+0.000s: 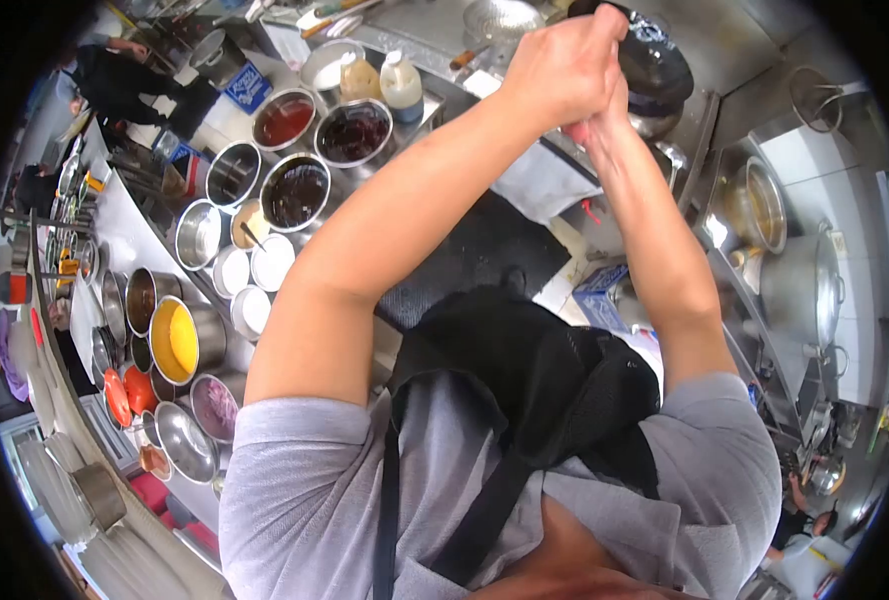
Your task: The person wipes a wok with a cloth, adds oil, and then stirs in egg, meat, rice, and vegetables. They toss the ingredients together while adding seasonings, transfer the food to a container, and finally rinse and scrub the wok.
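Observation:
My left hand (570, 65) is closed in a fist high in the view, close to a dark wok (655, 65). Against it, partly behind it, is my right hand (613, 98), with its fingers hidden. What the fist holds, if anything, I cannot tell. Just below the hands a bit of pink-red (578, 130) shows. Left of them lies a metal strainer (503, 18), near a wooden handle (469, 58).
Steel pots of dark sauce (298, 192), red sauce (285, 118) and yellow liquid (177, 338) stand on the left, near plastic jugs (401, 82). A large stockpot (800, 285) is at right. Another person (130, 85) stands at the upper left.

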Tool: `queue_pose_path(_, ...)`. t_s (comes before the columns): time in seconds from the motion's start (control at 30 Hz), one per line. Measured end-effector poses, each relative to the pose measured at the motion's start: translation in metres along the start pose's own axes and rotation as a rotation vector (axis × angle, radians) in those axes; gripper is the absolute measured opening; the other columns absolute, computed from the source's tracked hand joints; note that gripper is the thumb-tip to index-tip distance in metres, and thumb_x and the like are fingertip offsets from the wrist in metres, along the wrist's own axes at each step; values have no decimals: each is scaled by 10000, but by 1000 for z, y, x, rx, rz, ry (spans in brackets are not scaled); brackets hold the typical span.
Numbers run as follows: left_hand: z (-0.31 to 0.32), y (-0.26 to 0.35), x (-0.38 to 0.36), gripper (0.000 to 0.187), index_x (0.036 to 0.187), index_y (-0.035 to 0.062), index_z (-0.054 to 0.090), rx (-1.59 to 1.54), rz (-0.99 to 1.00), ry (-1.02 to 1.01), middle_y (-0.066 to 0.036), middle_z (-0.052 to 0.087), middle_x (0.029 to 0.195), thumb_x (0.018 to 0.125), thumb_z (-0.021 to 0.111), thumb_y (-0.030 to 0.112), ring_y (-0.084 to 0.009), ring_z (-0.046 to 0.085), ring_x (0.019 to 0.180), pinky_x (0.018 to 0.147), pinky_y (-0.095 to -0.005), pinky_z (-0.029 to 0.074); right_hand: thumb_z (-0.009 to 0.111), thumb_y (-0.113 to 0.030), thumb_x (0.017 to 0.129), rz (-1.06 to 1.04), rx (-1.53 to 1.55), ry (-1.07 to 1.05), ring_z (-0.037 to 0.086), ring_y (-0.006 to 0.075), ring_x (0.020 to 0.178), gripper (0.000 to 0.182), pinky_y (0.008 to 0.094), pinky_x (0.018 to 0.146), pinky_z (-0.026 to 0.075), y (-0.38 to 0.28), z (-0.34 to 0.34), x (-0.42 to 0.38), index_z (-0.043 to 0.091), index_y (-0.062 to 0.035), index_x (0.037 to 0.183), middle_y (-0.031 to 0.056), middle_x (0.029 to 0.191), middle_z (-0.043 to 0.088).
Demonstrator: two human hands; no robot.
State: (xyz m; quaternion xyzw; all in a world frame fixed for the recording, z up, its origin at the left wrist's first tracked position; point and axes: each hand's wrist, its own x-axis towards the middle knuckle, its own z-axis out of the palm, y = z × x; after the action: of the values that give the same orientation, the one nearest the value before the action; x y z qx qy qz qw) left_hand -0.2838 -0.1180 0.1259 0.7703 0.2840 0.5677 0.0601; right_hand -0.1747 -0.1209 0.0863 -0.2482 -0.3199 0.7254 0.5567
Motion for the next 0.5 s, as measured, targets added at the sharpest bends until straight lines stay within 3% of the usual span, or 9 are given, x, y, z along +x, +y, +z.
queue_pose_path(0.03, 1, -2, -4, 225, 1091, 87, 438, -13, -96, -41, -229, 633, 871, 880, 499, 135, -432, 619, 822, 706, -536, 470, 448, -454, 967, 11, 24, -24, 621, 153, 700, 353, 323, 496, 507, 4, -4, 0, 542, -118, 1014, 29, 808, 598)
queue_pose_path(0.07, 1, -5, -8, 215, 1087, 86, 441, -14, -111, -8, -225, 634, 862, 882, 485, 135, -438, 614, 806, 688, -533, 473, 456, -471, 965, -36, -54, 107, 628, 196, 823, 393, 358, 637, 519, 15, -15, 22, 548, -110, 1090, 60, 914, 621)
queue_pose_path(0.13, 1, -12, -12, 208, 1076, 81, 444, 20, -176, 10, -228, 632, 853, 880, 486, 135, -444, 612, 800, 680, -533, 473, 483, -385, 968, -148, 6, 327, 563, 145, 500, 315, 310, 383, 427, 26, 16, 27, 567, -82, 960, 27, 691, 584)
queue_pose_path(0.17, 2, -15, -14, 202, 1065, 76, 446, 54, -233, 35, -231, 631, 844, 877, 487, 134, -449, 609, 794, 672, -533, 474, 483, -385, 968, -145, 8, 337, 563, 145, 500, 315, 310, 383, 427, 30, 13, 24, 567, -82, 960, 27, 691, 584)
queue_pose_path(0.23, 7, -30, -22, 231, 1080, 67, 449, 84, -272, 41, -242, 628, 826, 867, 497, 141, -457, 609, 792, 670, -537, 473, 458, -379, 981, -93, 50, 116, 617, 191, 727, 313, 358, 590, 500, 36, 2, 26, 568, -93, 1047, 51, 847, 625)
queue_pose_path(0.3, 16, -45, -31, 264, 1098, 53, 461, 180, -332, 101, -253, 630, 830, 857, 509, 150, -465, 610, 795, 677, -540, 475, 445, -376, 987, -65, 70, 5, 644, 214, 841, 320, 382, 694, 537, 48, -10, 37, 569, -99, 1091, 62, 925, 646)
queue_pose_path(0.4, 14, -53, -43, 278, 1102, 26, 480, 153, -437, 98, -266, 626, 825, 849, 503, 139, -471, 607, 775, 683, -540, 479, 435, -346, 994, -27, -108, 292, 640, 214, 837, 301, 370, 686, 534, 74, -26, 57, 578, -96, 1084, 69, 916, 646)
queue_pose_path(0.5, 15, -61, -60, 303, 1135, 32, 504, 137, -511, 90, -249, 651, 880, 858, 545, 148, -416, 640, 849, 712, -490, 510, 444, -333, 990, 17, -227, 342, 641, 221, 811, 296, 364, 660, 532, 91, -38, 58, 589, -89, 1075, 80, 905, 648)
